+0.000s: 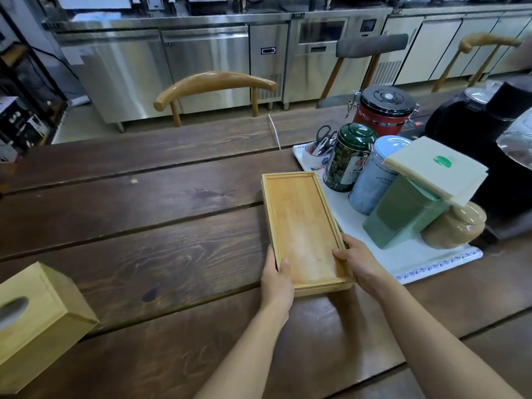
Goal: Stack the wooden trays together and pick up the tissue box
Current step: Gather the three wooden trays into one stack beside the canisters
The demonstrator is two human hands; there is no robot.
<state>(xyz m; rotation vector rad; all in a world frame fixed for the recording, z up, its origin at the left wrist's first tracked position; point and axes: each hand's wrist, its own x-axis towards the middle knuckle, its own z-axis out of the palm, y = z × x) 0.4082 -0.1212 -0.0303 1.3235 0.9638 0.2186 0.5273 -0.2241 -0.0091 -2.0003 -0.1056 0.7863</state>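
A light wooden tray (299,214) lies lengthwise on the dark wooden table (144,226); a second layer shows at its near end, so it seems to sit on another tray. My left hand (276,280) grips the tray's near left edge, thumb over the rim. My right hand (359,260) holds the near right edge, thumb inside the rim. The wooden tissue box (37,318), with an oval slot on top, stands at the table's near left, well apart from both hands.
Right of the tray a white serving tray (426,260) carries a green tin (345,156), a blue tin (374,177), a red canister (383,110), a green box (403,214) and paper napkins (437,168). A black machine (489,125) stands at the far right. Chairs line the table's far side.
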